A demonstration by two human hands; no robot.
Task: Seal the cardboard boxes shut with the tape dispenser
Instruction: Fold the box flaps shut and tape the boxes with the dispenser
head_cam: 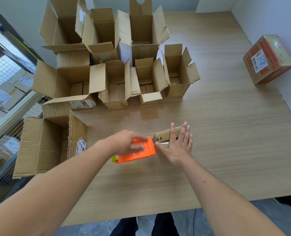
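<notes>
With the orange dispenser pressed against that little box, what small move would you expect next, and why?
Probably a short pull of the orange tape dispenser toward the left, away from the small cardboard box. The left hand grips it with its front edge against the box's end, and the right hand lies flat on top, pinning the box and a shiny strip of tape.

Bright even daylight, soft shadows, sharp centre, wide-angle bending at edges.

Packing room, open cardboard boxes (107,68) crowding the far left of a wooden surface (226,133), labelled parcels (1,96) shelved at left
</notes>
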